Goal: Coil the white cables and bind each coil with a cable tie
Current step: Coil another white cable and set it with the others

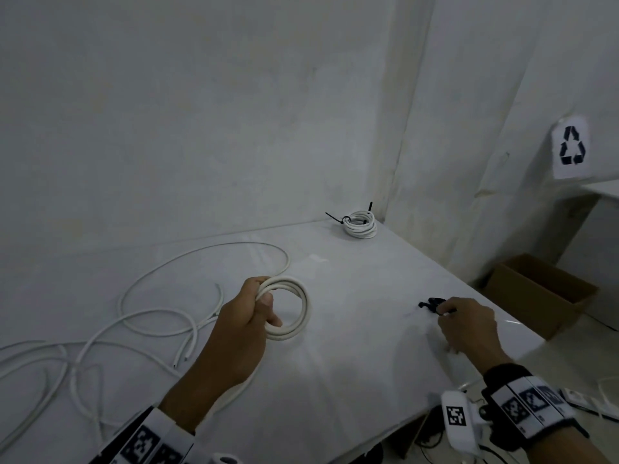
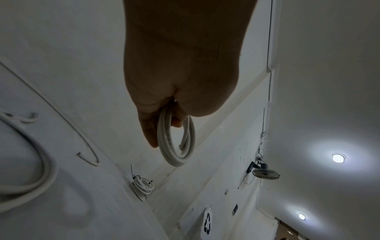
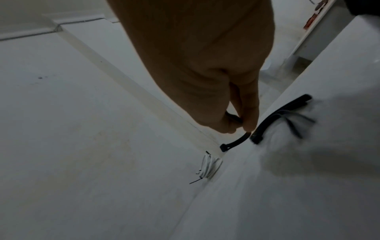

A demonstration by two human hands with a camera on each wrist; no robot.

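We have one white cable wound and ready for binding. Our left hand [image 1: 244, 316] grips the fresh coil [image 1: 294, 309], fingers and thumb curled round its near-left side, and holds it up just above the middle of the table [image 1: 351, 363]. Our right hand [image 1: 469, 324], near the table's right edge, pinches one black cable tie [image 3: 234, 143] between thumb and fingertips; its head end points down toward the tabletop. The spare ties [image 3: 283, 113] lie just beside it, blurred in the right wrist view, so we cannot say for sure whether the pinched tie is fully clear of them.

A bound coil [image 1: 360, 224] with its tie tails sticking out sits at the far right corner, so that much is finished. Loose cables [image 1: 100, 346] sprawl along the left edge, still to be wound.

The step in hand, as we judge it, is fetching a tie for the held coil. Next we must bring the tie across to the coil, pass its tail through the ring and round all the turns, then feed it into the head and pull snug. Our left hand should keep the turns bunched, or they may spring apart.
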